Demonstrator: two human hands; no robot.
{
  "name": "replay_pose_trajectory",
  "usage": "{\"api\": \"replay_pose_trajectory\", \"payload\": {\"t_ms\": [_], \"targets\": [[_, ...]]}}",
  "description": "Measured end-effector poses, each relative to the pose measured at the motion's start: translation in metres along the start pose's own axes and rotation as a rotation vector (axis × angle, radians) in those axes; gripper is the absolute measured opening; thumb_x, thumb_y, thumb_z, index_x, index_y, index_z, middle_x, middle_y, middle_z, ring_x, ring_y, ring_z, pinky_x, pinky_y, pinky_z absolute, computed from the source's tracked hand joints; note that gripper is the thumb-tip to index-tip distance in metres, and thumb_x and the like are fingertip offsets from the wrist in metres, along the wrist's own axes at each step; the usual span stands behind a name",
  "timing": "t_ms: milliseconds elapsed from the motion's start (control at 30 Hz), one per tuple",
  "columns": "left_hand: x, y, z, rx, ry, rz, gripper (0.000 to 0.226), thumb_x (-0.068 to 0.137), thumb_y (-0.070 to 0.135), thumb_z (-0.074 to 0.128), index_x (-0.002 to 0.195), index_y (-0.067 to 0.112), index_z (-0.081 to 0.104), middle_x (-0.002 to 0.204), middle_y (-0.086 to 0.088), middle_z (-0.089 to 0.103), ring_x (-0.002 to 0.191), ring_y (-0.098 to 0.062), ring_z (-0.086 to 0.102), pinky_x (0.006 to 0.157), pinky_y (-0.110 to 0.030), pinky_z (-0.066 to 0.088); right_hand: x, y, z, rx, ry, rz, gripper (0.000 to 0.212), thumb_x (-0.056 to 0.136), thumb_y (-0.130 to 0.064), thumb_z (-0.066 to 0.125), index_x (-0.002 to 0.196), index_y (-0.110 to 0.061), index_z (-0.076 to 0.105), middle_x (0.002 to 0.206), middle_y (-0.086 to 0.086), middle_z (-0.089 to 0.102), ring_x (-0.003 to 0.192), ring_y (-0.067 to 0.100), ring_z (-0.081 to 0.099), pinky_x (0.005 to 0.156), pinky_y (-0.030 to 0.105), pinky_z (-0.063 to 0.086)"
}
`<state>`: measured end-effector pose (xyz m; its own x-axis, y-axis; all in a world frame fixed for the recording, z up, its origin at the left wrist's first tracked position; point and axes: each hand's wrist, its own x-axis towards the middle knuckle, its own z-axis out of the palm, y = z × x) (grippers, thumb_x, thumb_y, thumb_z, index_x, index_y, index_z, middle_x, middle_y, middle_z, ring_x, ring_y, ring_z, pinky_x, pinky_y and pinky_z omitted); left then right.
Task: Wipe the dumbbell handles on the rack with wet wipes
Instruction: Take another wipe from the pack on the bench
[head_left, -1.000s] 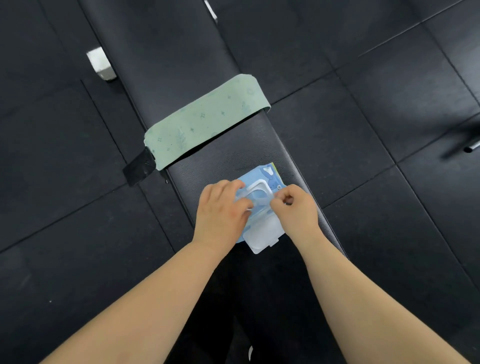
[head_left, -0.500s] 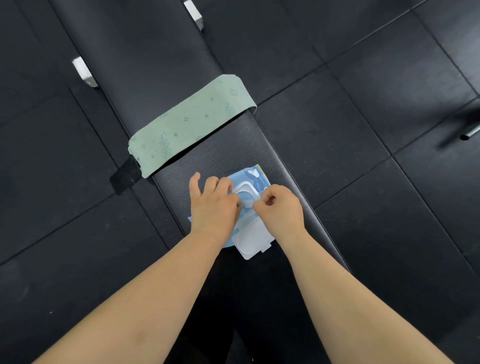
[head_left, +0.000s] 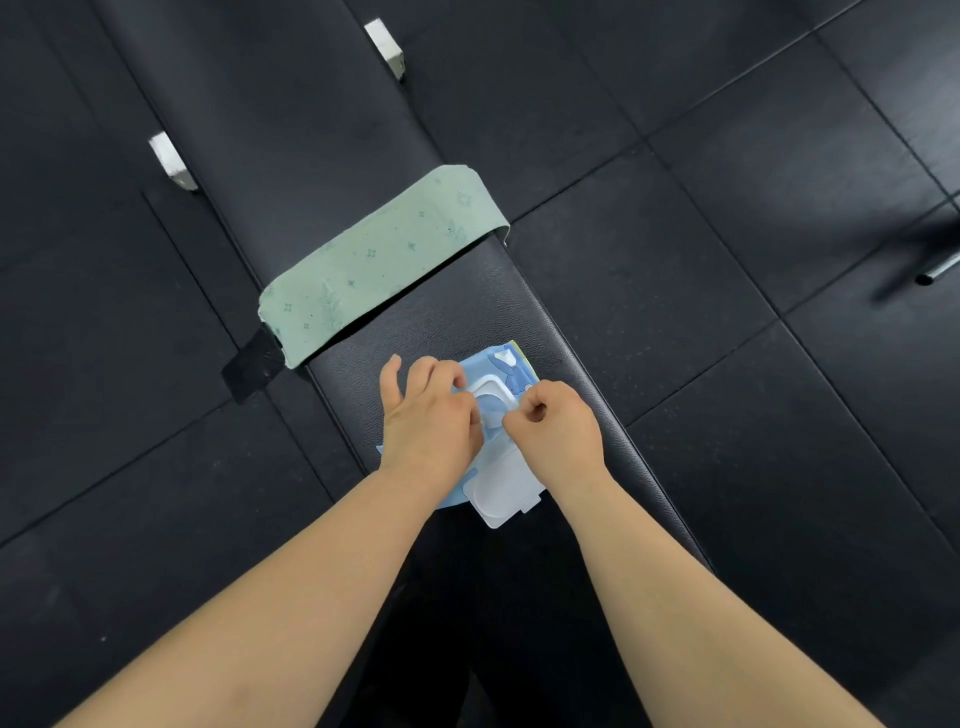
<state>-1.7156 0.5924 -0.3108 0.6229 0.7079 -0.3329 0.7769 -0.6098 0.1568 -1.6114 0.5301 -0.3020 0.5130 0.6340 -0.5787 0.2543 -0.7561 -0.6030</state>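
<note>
left hand (head_left: 431, 426) presses wet wipes pack (head_left: 511, 366) onto bench (head_left: 467, 312), fingers loose; right hand (head_left: 558, 431) curled, pinching at pack opening.

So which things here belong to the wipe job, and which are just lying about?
Job: wet wipe pack, lid open; left hand holding it down; right hand pinching at its opening.
Lying about: green cloth over the bench; metal bar at far right.

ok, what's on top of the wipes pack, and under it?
On the wipes pack: the left hand presses it, the right hand pinches at the opening; lid flipped open. Under it: the black bench. Fingers hide any wipe.
</note>
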Motion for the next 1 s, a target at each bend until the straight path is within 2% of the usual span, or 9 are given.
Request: {"api": "replay_pose_trajectory", "payload": {"t_ms": [200,300,367,433,500,600,700,800,1000], "targets": [[-0.003,-0.005,-0.004,-0.046,-0.033,0.000,0.023,0.092,0.027,0.042,0.102,0.020,0.062,0.122,0.007,0.040,0.129,-0.013,0.022,0.102,-0.036,-0.017,-0.002,-0.001,0.000,0.005,0.019,0.005,0.030,0.077,-0.008,0.054,0.057,-0.021,0.036,0.073,-0.007,0.041,0.069,0.014,0.042,0.054,0.022,0.031],[-0.011,-0.014,0.000,-0.154,0.048,0.018,0.017,0.089,0.024,0.049,0.089,0.015,0.064,0.113,0.003,0.048,0.124,-0.017,0.034,0.102,-0.031,-0.007,-0.003,0.000,0.002,0.025,0.039,0.015,0.029,0.077,-0.007,0.054,0.057,-0.020,0.036,0.077,-0.003,0.044,0.070,0.016,0.042,0.063,0.025,0.034],[-0.018,-0.022,0.003,-0.227,0.105,0.028,0.009,0.074,0.019,0.058,0.068,0.013,0.063,0.092,-0.001,0.058,0.103,-0.027,0.055,0.088,-0.025,0.012,-0.003,0.000,0.002,0.035,0.044,0.020,0.029,0.077,-0.007,0.053,0.057,-0.020,0.035,0.077,-0.002,0.044,0.070,0.017,0.042,0.064,0.026,0.035],[-0.024,-0.028,0.004,-0.278,0.167,0.039,0.004,0.060,0.016,0.061,0.057,0.016,0.058,0.075,-0.001,0.059,0.081,-0.027,0.062,0.072,-0.019,0.012,-0.004,0.001,0.003,0.032,0.043,0.017,0.030,0.077,-0.007,0.053,0.057,-0.020,0.035,0.074,-0.004,0.042,0.070,0.016,0.042,0.061,0.026,0.034],[-0.028,-0.027,0.004,-0.296,0.224,0.061,0.005,0.062,0.021,0.061,0.059,0.018,0.058,0.075,0.001,0.061,0.083,-0.018,0.057,0.070,-0.021,0.014,-0.003,0.000,0.004,0.012,0.045,0.009,0.030,0.077,-0.007,0.053,0.057,-0.020,0.035,0.071,-0.007,0.040,0.069,0.016,0.041,0.055,0.022,0.032],[-0.021,-0.016,-0.006,-0.261,0.267,0.106,0.016,0.065,0.035,0.059,0.065,0.020,0.063,0.079,0.001,0.063,0.086,-0.012,0.047,0.077,-0.029,0.022,-0.002,0.000,0.005,-0.011,0.046,0.008,0.030,0.077,-0.009,0.053,0.057,-0.021,0.035,0.075,-0.006,0.041,0.069,0.015,0.041,0.054,0.022,0.031],[-0.012,-0.007,-0.011,-0.126,0.166,0.098,0.030,0.043,0.035,0.084,0.061,0.020,0.065,0.069,0.001,0.061,0.069,-0.023,0.061,0.072,-0.030,0.022,-0.003,0.000,0.005,-0.011,0.041,0.012,0.031,0.078,-0.009,0.054,0.057,-0.021,0.034,0.078,-0.004,0.043,0.070,0.015,0.042,0.059,0.026,0.031],[-0.008,-0.004,-0.015,-0.050,0.100,0.064,0.037,0.026,0.030,0.091,0.048,0.025,0.062,0.061,0.002,0.058,0.058,-0.022,0.060,0.065,-0.029,0.019,-0.004,0.000,0.005,-0.004,0.037,0.013,0.031,0.078,-0.009,0.053,0.056,-0.021,0.034,0.079,-0.003,0.043,0.070,0.015,0.042,0.064,0.024,0.031],[-0.017,-0.009,-0.017,-0.296,0.148,0.054,0.016,0.061,0.023,0.072,0.054,0.014,0.061,0.074,-0.003,0.062,0.075,-0.030,0.060,0.075,-0.029,0.022,-0.005,-0.001,0.006,-0.013,0.019,0.007,0.031,0.079,-0.009,0.053,0.056,-0.021,0.035,0.086,-0.002,0.043,0.073,0.015,0.043,0.066,0.025,0.033]]}}
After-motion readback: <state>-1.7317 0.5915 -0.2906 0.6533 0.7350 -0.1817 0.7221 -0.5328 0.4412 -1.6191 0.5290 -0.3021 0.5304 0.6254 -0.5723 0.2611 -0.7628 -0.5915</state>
